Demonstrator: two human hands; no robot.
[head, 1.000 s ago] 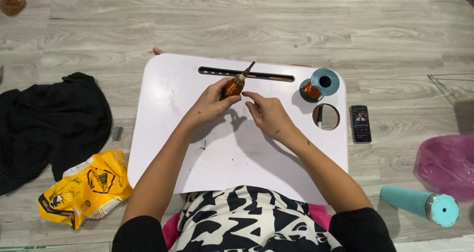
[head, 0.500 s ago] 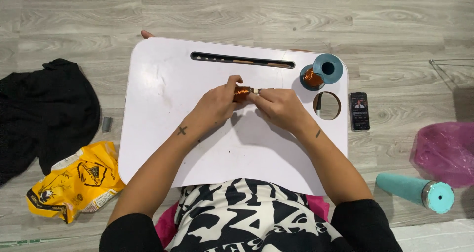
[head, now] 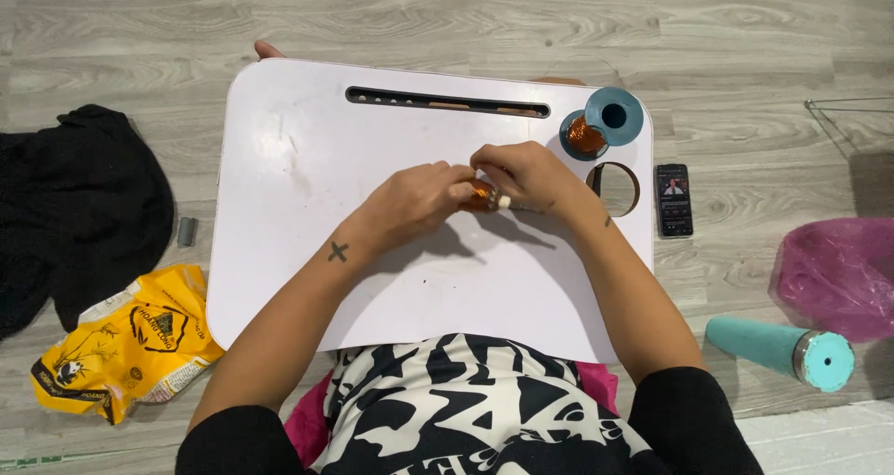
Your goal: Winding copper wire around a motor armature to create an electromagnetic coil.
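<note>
Above the middle of a white lap table (head: 307, 214), my left hand (head: 419, 200) and my right hand (head: 526, 177) meet around a small coil of copper wire (head: 482, 196). Both hands pinch the coil between their fingertips; most of it is hidden by my fingers. A pale stub sticks out at its right end. At the table's far right corner lies a blue spool (head: 601, 121) wound with copper wire, tipped on its side.
A round hole (head: 615, 188) is cut in the table near the spool, and a long slot (head: 447, 101) runs along the far edge. On the floor: a phone (head: 673, 200), a teal bottle (head: 782, 347), a pink bag (head: 838, 275), a yellow packet (head: 126, 340), black cloth (head: 74, 210).
One second ago my left hand held the coil with a thin rod sticking up. Since then both hands have closed on the coil and the view has shifted so that the table sits lower in it.
</note>
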